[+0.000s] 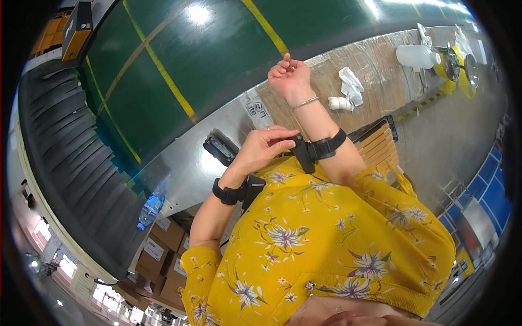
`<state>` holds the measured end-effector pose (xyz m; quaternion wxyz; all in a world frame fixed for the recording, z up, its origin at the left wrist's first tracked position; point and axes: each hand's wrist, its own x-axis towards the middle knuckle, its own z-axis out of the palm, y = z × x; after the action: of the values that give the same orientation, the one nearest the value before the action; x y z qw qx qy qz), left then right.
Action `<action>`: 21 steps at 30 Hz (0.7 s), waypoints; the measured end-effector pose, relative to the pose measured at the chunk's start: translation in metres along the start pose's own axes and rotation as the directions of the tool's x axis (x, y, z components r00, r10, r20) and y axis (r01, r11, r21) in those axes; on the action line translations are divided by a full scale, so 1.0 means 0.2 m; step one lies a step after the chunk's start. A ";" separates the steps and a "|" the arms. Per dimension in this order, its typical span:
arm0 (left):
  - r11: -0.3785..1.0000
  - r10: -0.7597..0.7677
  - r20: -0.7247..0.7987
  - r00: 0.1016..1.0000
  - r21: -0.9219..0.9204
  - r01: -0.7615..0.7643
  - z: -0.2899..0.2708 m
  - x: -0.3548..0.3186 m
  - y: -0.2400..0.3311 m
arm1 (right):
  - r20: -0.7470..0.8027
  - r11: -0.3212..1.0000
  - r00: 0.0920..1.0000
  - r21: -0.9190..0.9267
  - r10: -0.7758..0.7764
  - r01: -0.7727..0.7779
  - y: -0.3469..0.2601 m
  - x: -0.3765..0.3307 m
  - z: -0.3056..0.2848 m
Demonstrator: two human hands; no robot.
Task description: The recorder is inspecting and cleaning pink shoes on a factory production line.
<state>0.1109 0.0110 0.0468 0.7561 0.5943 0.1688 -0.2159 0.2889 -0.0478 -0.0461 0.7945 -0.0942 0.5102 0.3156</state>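
Note:
My left hand (266, 145) reaches across my front, its thumb and fingers pinched on a black device (303, 154). That device is fixed to a black strap (326, 146) around my right forearm. My right hand (290, 79) is held out over the bench edge, palm up, with loosely curled fingers and nothing in it. A thin bangle circles the right wrist. Around my left wrist sits another black strap (229, 193) with a black block on it. Just beyond my left hand, a black object with a hollow top (221, 146) lies on the metal bench (179, 163).
A green conveyor belt (217, 60) with yellow lines runs beyond the bench. Rightward lie a white cloth (350, 87), a white roll (340, 104), a white bottle (416, 56) and metal discs (452, 65). Leftward are a water bottle (150, 210), cardboard boxes (155, 252) and black flaps (65, 146).

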 end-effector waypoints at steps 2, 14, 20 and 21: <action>0.990 0.057 0.025 0.998 0.127 -0.060 0.00 0.00 0.01 | 0.022 1.000 1.000 -0.004 0.011 -0.010 0.00 -0.01 0.00; 0.934 0.171 0.103 0.980 0.301 -0.194 0.05 -0.07 0.13 | 0.216 0.965 0.976 -0.257 0.002 0.055 0.14 -0.27 0.12; 0.920 0.226 0.112 0.968 0.301 -0.250 0.05 -0.09 0.10 | 0.255 0.962 0.967 -0.261 -0.008 0.077 0.14 -0.32 0.14; 0.920 0.225 0.113 0.968 0.302 -0.249 0.05 -0.09 0.10 | 0.255 0.963 0.967 -0.259 -0.009 0.078 0.14 -0.32 0.14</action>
<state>0.1065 0.0075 0.0757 0.6785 0.7142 0.0301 -0.1693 0.2752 -0.0380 0.0275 0.8396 -0.1707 0.3559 0.3732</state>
